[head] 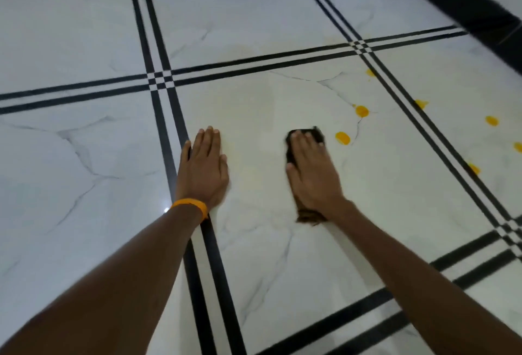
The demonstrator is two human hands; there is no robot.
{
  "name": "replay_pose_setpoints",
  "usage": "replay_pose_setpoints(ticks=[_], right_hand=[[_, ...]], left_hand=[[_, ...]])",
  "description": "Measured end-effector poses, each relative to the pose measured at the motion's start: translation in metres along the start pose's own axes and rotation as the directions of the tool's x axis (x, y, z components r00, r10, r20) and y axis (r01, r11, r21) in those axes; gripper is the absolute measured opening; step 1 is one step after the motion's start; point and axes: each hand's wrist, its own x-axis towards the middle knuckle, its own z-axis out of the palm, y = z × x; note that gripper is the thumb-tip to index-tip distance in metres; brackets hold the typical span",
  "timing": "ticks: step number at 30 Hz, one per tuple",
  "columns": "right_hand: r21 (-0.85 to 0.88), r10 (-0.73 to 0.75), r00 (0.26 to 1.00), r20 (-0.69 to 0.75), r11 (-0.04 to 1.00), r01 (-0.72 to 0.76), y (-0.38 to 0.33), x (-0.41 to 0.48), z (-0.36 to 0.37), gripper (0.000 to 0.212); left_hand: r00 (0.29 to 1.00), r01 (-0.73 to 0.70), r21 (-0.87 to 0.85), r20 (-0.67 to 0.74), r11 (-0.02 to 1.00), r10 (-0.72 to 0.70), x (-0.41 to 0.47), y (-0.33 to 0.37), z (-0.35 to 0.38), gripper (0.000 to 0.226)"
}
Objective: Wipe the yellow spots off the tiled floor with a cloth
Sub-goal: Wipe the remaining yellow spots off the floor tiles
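Right hand [313, 176] presses flat on the cloth [291, 154]; left hand [204, 168], also flat, lies apart from it, yellow spots [342, 138] just beside.

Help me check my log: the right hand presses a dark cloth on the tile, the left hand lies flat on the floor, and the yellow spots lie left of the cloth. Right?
One slip: the head view shows the yellow spots right of the dark cloth, not left. The right hand presses it; the left hand lies flat on the floor.
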Motion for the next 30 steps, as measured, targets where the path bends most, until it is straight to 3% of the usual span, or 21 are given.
replay_pose_setpoints(ticks=[3, 5, 6, 9, 11, 14, 17, 18, 21, 23, 25, 28, 30], right_hand=[[-0.090, 0.320, 0.947, -0.017, 0.943, -0.320, 0.066, 0.029, -0.014, 0.071], [-0.094, 0.395, 0.917, -0.051, 0.913, -0.398, 0.067, 0.052, -0.007, 0.070], [-0.092, 0.333, 0.942, -0.052, 0.937, -0.336, 0.052, 0.057, -0.001, 0.069], [-0.091, -0.065, 0.997, 0.039, 0.993, 0.068, 0.013, 0.017, 0.011, 0.065], [-0.045, -0.149, 0.983, 0.104, 0.987, 0.154, 0.028, -0.019, -0.003, 0.065], [-0.073, 0.082, 0.997, 0.000, 0.994, -0.082, 0.093, -0.025, -0.024, 0.068], [-0.078, 0.344, 0.938, -0.036, 0.935, -0.346, 0.109, 0.002, -0.026, 0.073], [-0.077, 0.327, 0.944, -0.051, 0.941, -0.330, 0.092, 0.006, -0.021, 0.071], [-0.061, -0.026, 1.000, 0.006, 0.998, 0.026, 0.045, -0.021, -0.006, 0.064], [-0.043, -0.128, 0.990, 0.065, 0.990, 0.131, 0.052, -0.042, -0.012, 0.064], [-0.053, 0.008, 1.000, 0.003, 0.999, -0.007, 0.084, -0.043, -0.018, 0.067], [-0.085, 0.310, 0.951, -0.026, 0.947, -0.311, 0.124, -0.027, -0.028, 0.074], [-0.092, 0.291, 0.957, -0.010, 0.952, -0.291, 0.129, -0.034, -0.029, 0.074]], left_hand=[[1.000, 0.001, 0.005, 0.013, 1.000, -0.001, -0.002, 0.000, 0.001, 0.059], [1.000, 0.000, 0.007, 0.005, 1.000, 0.000, -0.003, 0.001, 0.002, 0.058], [1.000, -0.004, -0.006, 0.010, 1.000, 0.004, -0.001, 0.000, 0.001, 0.058], [1.000, -0.017, -0.017, 0.013, 1.000, 0.017, -0.002, 0.001, 0.000, 0.058], [0.999, -0.010, -0.021, 0.040, 1.000, 0.011, -0.005, -0.001, -0.003, 0.058], [0.999, 0.005, -0.025, 0.039, 1.000, -0.004, -0.006, 0.004, -0.008, 0.058], [0.999, -0.004, -0.031, 0.035, 1.000, 0.005, -0.003, 0.005, -0.005, 0.061], [1.000, -0.005, -0.030, 0.027, 1.000, 0.005, -0.004, 0.004, -0.005, 0.061], [0.999, -0.033, 0.017, -0.006, 0.999, 0.033, -0.001, 0.006, -0.008, 0.056], [0.999, -0.015, 0.045, -0.031, 0.999, 0.016, 0.006, 0.015, -0.009, 0.049], [1.000, -0.017, 0.034, -0.026, 0.999, 0.018, 0.014, 0.037, -0.007, 0.045], [0.981, -0.193, -0.075, 0.009, 0.978, 0.194, 0.030, 0.090, 0.013, 0.061], [0.964, -0.254, -0.123, 0.051, 0.959, 0.261, 0.051, 0.127, 0.029, 0.061]])
